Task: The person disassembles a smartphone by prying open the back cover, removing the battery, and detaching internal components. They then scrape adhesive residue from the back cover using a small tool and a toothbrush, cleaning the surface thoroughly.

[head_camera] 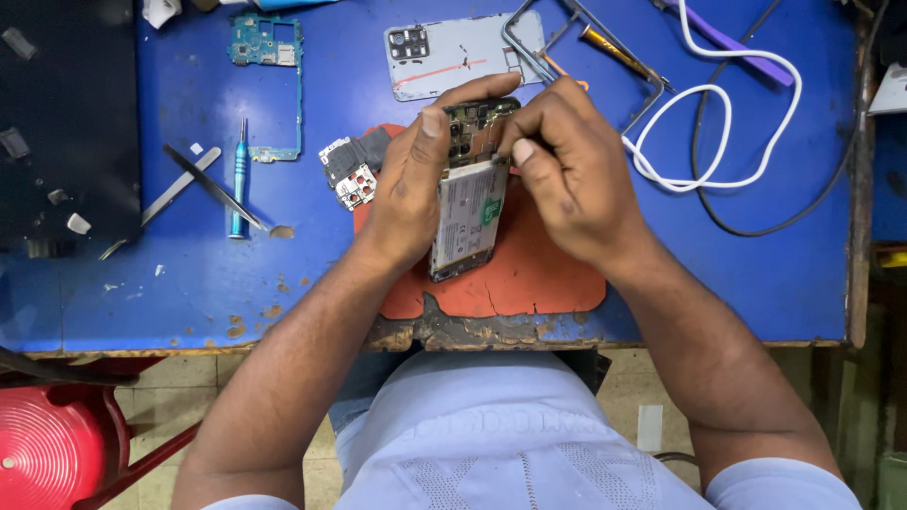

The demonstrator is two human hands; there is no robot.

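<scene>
A worn blue worktop fills the far scene, its near edge chipped and flaking. Below lies a pale tiled floor. A red stool stands near left.

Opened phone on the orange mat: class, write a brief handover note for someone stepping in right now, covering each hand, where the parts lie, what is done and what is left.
Left hand grips the opened phone by its left edge, above the orange mat.
Right hand works at its top end.
Done: back cover off, lying on the blue table; a circuit board is out.
Left: phone unassembled; screwdriver and tweezers lie unused to the left.
</scene>
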